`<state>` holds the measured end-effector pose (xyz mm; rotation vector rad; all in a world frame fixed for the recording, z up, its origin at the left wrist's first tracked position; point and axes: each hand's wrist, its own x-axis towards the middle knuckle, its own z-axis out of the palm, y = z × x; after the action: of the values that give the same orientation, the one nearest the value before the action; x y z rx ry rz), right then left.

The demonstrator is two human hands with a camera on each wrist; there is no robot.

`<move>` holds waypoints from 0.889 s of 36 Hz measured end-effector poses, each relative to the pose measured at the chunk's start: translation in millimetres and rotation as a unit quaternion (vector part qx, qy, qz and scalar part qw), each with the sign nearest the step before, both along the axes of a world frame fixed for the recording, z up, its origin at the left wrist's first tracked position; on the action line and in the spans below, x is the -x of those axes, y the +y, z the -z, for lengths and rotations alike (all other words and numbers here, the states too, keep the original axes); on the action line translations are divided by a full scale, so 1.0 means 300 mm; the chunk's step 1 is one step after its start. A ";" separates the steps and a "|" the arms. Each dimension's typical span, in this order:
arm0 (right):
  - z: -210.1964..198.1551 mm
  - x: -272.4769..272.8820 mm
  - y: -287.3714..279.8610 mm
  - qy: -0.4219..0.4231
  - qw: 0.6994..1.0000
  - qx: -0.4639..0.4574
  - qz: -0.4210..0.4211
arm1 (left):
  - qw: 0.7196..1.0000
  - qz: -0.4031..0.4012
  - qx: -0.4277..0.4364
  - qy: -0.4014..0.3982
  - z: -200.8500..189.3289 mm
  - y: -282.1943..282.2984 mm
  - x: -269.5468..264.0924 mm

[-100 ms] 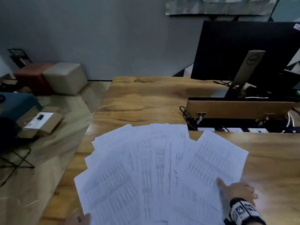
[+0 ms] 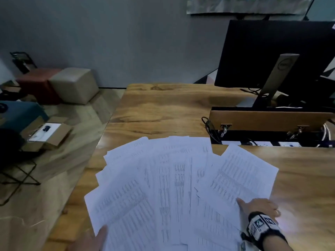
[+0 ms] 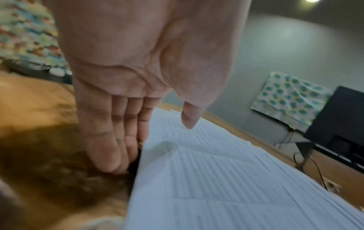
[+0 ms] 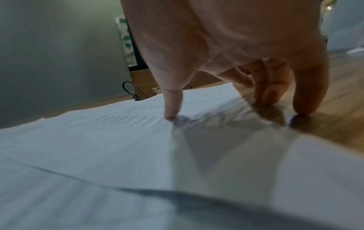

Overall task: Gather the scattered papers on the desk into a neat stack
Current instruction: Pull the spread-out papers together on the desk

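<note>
A: While the white printed paper sheets (image 2: 174,187) lie fanned out across the near part of the brown wooden desk (image 2: 163,109), both hands sit at the fan's outer edges. Agreed?

B: Yes. Sheets overlap, spread from near left to right, not squared up at all.

A: Left hand (image 3: 138,74)?

B: Near left corner of the fan. In the left wrist view the fingers (image 3: 110,140) are straight and together, tips down on the desk right against the sheets' left edge. Thumb (image 3: 190,118) is held out over the top sheet; touching or not, can't tell. Nothing gripped.

A: Right hand (image 2: 259,205)?

B: Near right side. In the right wrist view the thumb (image 4: 172,105) presses its tip onto the rightmost sheet, and the other fingers (image 4: 309,93) are spread, tips on bare wood just right of the paper edge. Not closed around anything. Black wrist strap with a patterned tag (image 2: 261,223) sits behind it.

A: Rest of the scene?

B: Black monitor on a grey stand (image 2: 277,57) far right, with a wooden cable box with black cords (image 2: 268,120) in front of it. Off the desk to the left: beige cube stool (image 2: 74,84), red cube stool (image 2: 38,82), open cardboard box (image 2: 47,133) on the floor.
</note>
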<state>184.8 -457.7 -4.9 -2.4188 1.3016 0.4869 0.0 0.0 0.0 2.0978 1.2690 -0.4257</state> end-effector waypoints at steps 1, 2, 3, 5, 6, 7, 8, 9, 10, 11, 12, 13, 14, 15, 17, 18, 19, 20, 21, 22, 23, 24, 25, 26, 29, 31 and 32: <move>0.011 -0.008 0.009 0.011 1.000 -0.006 -0.010 | 1.000 -0.009 0.001 0.006 0.101 0.057 0.003; 0.032 -0.013 0.012 0.013 1.000 -0.010 -0.019 | 1.000 0.004 0.002 0.009 0.235 0.110 0.011; 0.045 -0.015 0.013 0.019 0.999 -0.014 -0.025 | 1.000 0.017 0.002 0.010 0.350 0.151 0.019; 0.049 -0.020 0.015 0.020 0.999 -0.036 -0.010 | 0.999 0.023 0.030 -0.008 0.269 0.086 0.015; 0.039 -0.019 0.019 0.008 0.999 -0.053 0.010 | 0.999 0.025 0.038 -0.013 0.231 0.051 0.010; 0.034 -0.021 0.021 -0.007 0.998 -0.065 0.024 | 0.998 0.029 0.047 -0.010 0.194 0.014 0.000; 0.021 -0.018 0.023 -0.017 0.996 -0.080 0.033 | 0.997 0.034 0.059 -0.021 0.094 -0.042 -0.015; 0.016 -0.017 0.020 -0.022 0.995 -0.095 0.036 | 0.997 0.023 0.068 -0.033 0.044 -0.077 -0.031; 0.006 -0.013 0.016 -0.020 0.993 -0.113 0.033 | 0.996 0.009 0.075 -0.045 0.007 -0.100 -0.040; 0.004 -0.010 0.009 -0.023 0.992 -0.123 0.025 | 0.995 -0.001 0.080 -0.056 -0.025 -0.122 -0.048; 0.004 -0.005 0.002 -0.027 0.990 -0.137 0.027 | 0.994 -0.003 0.089 -0.065 -0.037 -0.128 -0.050; 0.005 0.002 -0.005 -0.037 0.988 -0.145 0.028 | 0.994 -0.003 0.089 -0.067 -0.041 -0.133 -0.051; 0.008 0.009 -0.010 -0.045 0.989 -0.142 0.023 | 0.992 0.002 0.099 -0.074 -0.038 -0.138 -0.048; 0.010 0.018 -0.008 -0.051 0.989 -0.135 0.007 | 0.991 0.008 0.103 -0.083 -0.031 -0.137 -0.048; 0.013 0.027 -0.002 -0.048 0.992 -0.120 -0.006 | 0.989 0.013 0.101 -0.103 -0.027 -0.141 -0.047; 0.008 0.031 0.004 -0.046 0.994 -0.101 -0.007 | 0.989 0.009 0.096 -0.115 -0.030 -0.144 -0.049; -0.001 0.034 0.012 -0.049 0.995 -0.087 0.000 | 0.988 0.003 0.089 -0.129 -0.033 -0.147 -0.054; -0.018 0.037 0.023 -0.054 0.995 -0.086 0.008 | 0.987 0.001 0.083 -0.139 -0.038 -0.152 -0.057; -0.034 0.040 0.033 -0.065 0.994 -0.083 0.013 | 0.986 -0.001 0.079 -0.148 -0.037 -0.152 -0.059; -0.039 0.040 0.037 -0.080 0.992 -0.091 0.021 | 0.985 -0.003 0.075 -0.152 -0.043 -0.155 -0.060; -0.039 0.041 0.040 -0.090 0.990 -0.101 0.029 | 0.984 -0.007 0.076 -0.159 -0.050 -0.158 -0.061; -0.043 0.045 0.047 -0.102 0.988 -0.112 0.036 | 0.984 -0.011 0.075 -0.163 -0.053 -0.157 -0.061; -0.043 0.049 0.050 -0.113 0.984 -0.128 0.048 | 0.983 -0.014 0.075 -0.168 -0.050 -0.153 -0.061; -0.038 0.055 0.051 -0.131 0.979 -0.143 0.063 | 0.982 -0.014 0.073 -0.172 -0.053 -0.151 -0.061; -0.020 0.064 0.049 -0.193 0.957 -0.191 0.101 | 0.979 -0.007 0.057 -0.194 -0.064 -0.145 -0.066; -0.044 0.069 0.051 -0.208 0.945 -0.232 0.100 | 0.974 0.002 0.042 -0.222 -0.084 -0.143 -0.073; -0.049 0.068 0.043 -0.222 0.932 -0.266 0.106 | 0.971 0.003 0.036 -0.235 -0.100 -0.142 -0.077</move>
<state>164.3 -444.7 9.8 -1.7782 1.0441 0.1779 23.2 -42.7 30.1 1.9829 0.9520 0.0286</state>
